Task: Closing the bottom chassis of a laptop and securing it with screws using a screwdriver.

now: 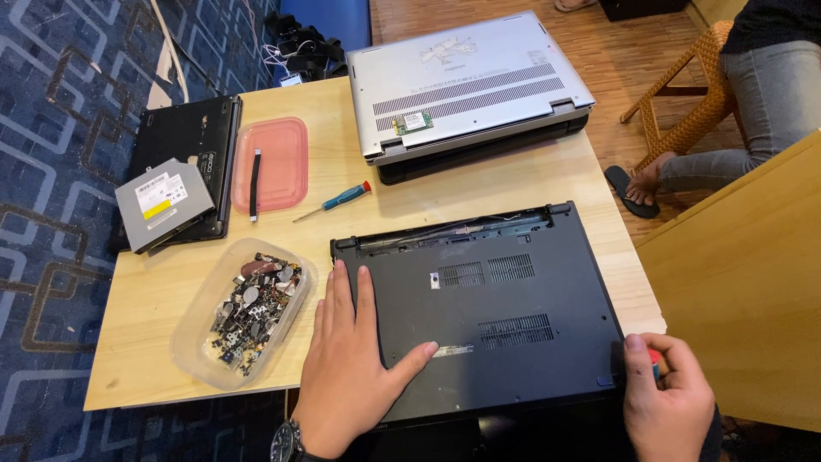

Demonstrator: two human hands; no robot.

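A black laptop [505,316] lies upside down on the wooden table [154,291], its bottom cover facing up. My left hand [351,359] rests flat on the laptop's left edge, fingers spread, thumb on the cover. A watch sits on that wrist. At the laptop's near right corner, my right hand [667,398] is closed around a red-handled tool [654,364], held against the corner. The tool's tip is hidden.
A clear tub of small parts and screws [248,312] stands left of the laptop. Behind lie a blue-and-red screwdriver [338,201], a pink lid with a black strip [269,162], an optical drive [162,204] on a black laptop, and a silver laptop [470,81]. A seated person's leg [744,103] is at right.
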